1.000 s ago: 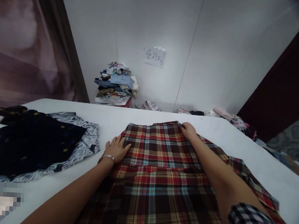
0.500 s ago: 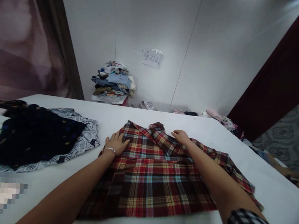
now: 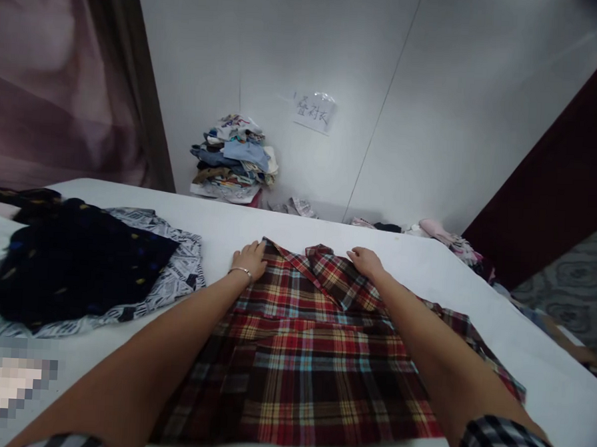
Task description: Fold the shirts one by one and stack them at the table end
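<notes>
A red, brown and yellow plaid shirt [image 3: 311, 364] lies spread on the white table, its collar and a folded part along the far side. My left hand [image 3: 250, 259] rests at the shirt's far left corner, fingers bent over the edge; whether it pinches cloth is hard to see. At the far edge, right of the collar, my right hand [image 3: 366, 262] has its fingers curled together beside the folded part; what they hold, if anything, is hidden. My right forearm crosses over the shirt's right side.
Dark patterned cloth [image 3: 81, 265] lies on black-and-white printed cloth [image 3: 189, 264] at the left. Behind the white table [image 3: 407, 256] stands a tall clothes pile [image 3: 236, 160]. More garments [image 3: 443, 234] lie past its back right edge. A paper sign [image 3: 314, 112] hangs on the wall.
My left hand has slid away from me and right, from the shirt's left part to its far left corner, its fingers less spread. My right hand has stayed near the folded part. The view has shifted slightly.
</notes>
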Available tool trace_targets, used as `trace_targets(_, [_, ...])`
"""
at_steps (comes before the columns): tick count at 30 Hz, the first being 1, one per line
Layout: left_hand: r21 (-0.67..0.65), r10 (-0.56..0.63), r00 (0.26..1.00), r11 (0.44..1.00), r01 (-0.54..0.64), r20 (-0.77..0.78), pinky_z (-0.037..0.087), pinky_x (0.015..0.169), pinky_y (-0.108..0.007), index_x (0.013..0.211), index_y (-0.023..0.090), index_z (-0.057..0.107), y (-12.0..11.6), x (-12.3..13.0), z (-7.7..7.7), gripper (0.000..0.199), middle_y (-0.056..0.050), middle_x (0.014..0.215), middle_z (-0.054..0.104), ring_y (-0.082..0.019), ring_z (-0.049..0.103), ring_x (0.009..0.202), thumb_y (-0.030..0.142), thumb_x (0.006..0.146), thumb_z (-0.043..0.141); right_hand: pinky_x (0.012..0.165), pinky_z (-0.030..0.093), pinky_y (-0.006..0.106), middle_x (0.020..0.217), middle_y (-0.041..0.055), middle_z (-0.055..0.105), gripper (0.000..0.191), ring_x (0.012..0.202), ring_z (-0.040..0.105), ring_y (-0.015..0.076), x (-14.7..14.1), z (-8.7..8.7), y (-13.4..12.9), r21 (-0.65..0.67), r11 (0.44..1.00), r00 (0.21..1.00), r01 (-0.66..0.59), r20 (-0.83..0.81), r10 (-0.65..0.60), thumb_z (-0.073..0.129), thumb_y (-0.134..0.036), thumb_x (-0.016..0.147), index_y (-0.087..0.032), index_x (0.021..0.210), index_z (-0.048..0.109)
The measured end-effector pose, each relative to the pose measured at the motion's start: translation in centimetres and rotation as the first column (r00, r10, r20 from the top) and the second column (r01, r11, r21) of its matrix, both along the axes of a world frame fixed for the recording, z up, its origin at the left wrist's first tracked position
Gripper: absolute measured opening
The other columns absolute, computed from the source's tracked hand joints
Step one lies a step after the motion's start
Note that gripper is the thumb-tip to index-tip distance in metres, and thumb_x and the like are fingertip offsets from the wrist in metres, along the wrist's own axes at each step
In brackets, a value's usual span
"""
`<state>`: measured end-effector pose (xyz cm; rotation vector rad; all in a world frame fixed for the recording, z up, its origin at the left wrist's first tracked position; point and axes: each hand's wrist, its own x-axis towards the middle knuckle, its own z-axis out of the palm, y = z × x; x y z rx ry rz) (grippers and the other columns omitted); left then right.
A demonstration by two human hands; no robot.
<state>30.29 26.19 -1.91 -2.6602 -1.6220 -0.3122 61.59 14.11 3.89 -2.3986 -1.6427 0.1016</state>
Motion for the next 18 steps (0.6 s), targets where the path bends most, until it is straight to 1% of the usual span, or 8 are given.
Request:
trace_targets(3, [0.004, -0.123, 0.992, 0.992, 0.123, -0.041, 0.032, 0.103, -0.045, 0.141, 0.022, 0.035, 1.5, 2.3, 0.2, 0.06, -0.009, 0.153, 0.031, -0.024, 0.028, 0.138, 0.01, 0.082, 0.038, 0.078, 0.044, 0.028, 0.106, 0.0127, 0.07, 0.059, 0.097, 0.063, 0.0245, -1.9, -0.8, 0.7, -0.036, 0.999, 1.0, -0.02, -0.017, 0.019, 0.042, -0.064, 0.085, -0.016, 0.103, 0.071])
trace_targets(5, [-0.01, -0.2, 0.976, 0.98, 0.2, -0.084, 0.03, 0.103, -0.046, 0.138, 0.023, 0.04, 2.2, 3.5, 0.1, 0.06, -0.007, 0.152, 0.033, -0.024, 0.026, 0.139, 0.007, 0.08, 0.04, 0.078, 0.045, 0.03, 0.105, 0.0146, 0.069, 0.062, 0.098, 0.062, 0.028, -3.5, -2.0, 1.4, -0.047, 0.999, 0.998, -0.014, -0.064, 0.011, 0.054, -0.07, 0.074, -0.016, 0.097, 0.072])
trace_targets(8, [-0.026, -0.287, 0.948, 0.958, 0.286, -0.141, 0.026, 0.105, -0.047, 0.122, 0.022, 0.056, 2.8, 4.4, 0.2, 0.045, -0.008, 0.139, 0.051, -0.024, 0.034, 0.134, 0.009, 0.082, 0.041, 0.083, 0.044, 0.033, 0.104, 0.0157, 0.069, 0.038, 0.104, 0.059, 0.0311, -4.8, -3.5, 2.3, 0.008, 0.999, 0.984, 0.036, -0.176, -0.034, 0.071, -0.051, 0.067, -0.017, 0.083, 0.073])
trace_targets(10, [-0.022, -0.312, 0.935, 0.95, 0.312, -0.169, 0.024, 0.105, -0.047, 0.106, 0.021, 0.064, 3.0, 4.6, 0.5, 0.035, -0.009, 0.122, 0.064, -0.024, 0.043, 0.125, 0.011, 0.085, 0.038, 0.082, 0.043, 0.032, 0.095, 0.0129, 0.071, 0.018, 0.099, 0.061, 0.028, -4.6, -3.9, 2.8, 0.061, 0.996, 0.967, 0.067, -0.249, -0.05, 0.071, -0.036, 0.069, -0.018, 0.07, 0.072])
trace_targets(11, [-0.015, -0.312, 0.933, 0.949, 0.314, -0.177, 0.024, 0.105, -0.047, 0.1, 0.02, 0.065, 3.1, 4.6, 0.6, 0.033, -0.01, 0.114, 0.067, -0.024, 0.047, 0.12, 0.011, 0.086, 0.037, 0.081, 0.044, 0.031, 0.089, 0.0111, 0.071, 0.015, 0.095, 0.062, 0.0258, -4.1, -3.8, 3.0, 0.091, 0.992, 0.958, 0.082, -0.283, -0.053, 0.069, -0.031, 0.071, -0.018, 0.065, 0.07])
trace_targets(13, [0.006, -0.295, 0.937, 0.954, 0.301, -0.185, 0.023, 0.105, -0.048, 0.092, 0.018, 0.066, 3.2, 4.5, 1.0, 0.032, -0.011, 0.105, 0.069, -0.024, 0.052, 0.113, 0.01, 0.086, 0.036, 0.078, 0.045, 0.029, 0.076, 0.0077, 0.07, 0.019, 0.086, 0.063, 0.0223, -2.5, -2.8, 3.3, 0.185, 0.974, 0.929, 0.13, -0.367, -0.054, 0.064, -0.028, 0.074, -0.018, 0.058, 0.066])
trace_targets(15, [0.031, -0.267, 0.947, 0.96, 0.277, -0.179, 0.023, 0.104, -0.049, 0.091, 0.017, 0.066, 3.3, 4.3, 1.6, 0.031, -0.012, 0.103, 0.07, -0.024, 0.053, 0.112, 0.009, 0.085, 0.037, 0.074, 0.046, 0.029, 0.068, 0.0046, 0.066, 0.023, 0.078, 0.062, 0.0198, -0.4, -1.1, 3.4, 0.311, 0.928, 0.885, 0.207, -0.463, -0.042, 0.06, -0.03, 0.077, -0.017, 0.058, 0.062])
trace_targets(18, [0.08, -0.207, 0.968, 0.972, 0.22, -0.144, 0.026, 0.103, -0.049, 0.098, 0.015, 0.063, 3.5, 3.9, 2.9, 0.033, -0.015, 0.106, 0.068, -0.026, 0.052, 0.116, 0.008, 0.085, 0.034, 0.066, 0.048, 0.028, 0.066, 0.0003, 0.062, 0.024, 0.067, 0.059, 0.0156, 3.4, 2.6, 2.6, 0.486, 0.792, 0.787, 0.37, -0.617, 0.011, 0.052, -0.037, 0.082, -0.018, 0.069, 0.06])
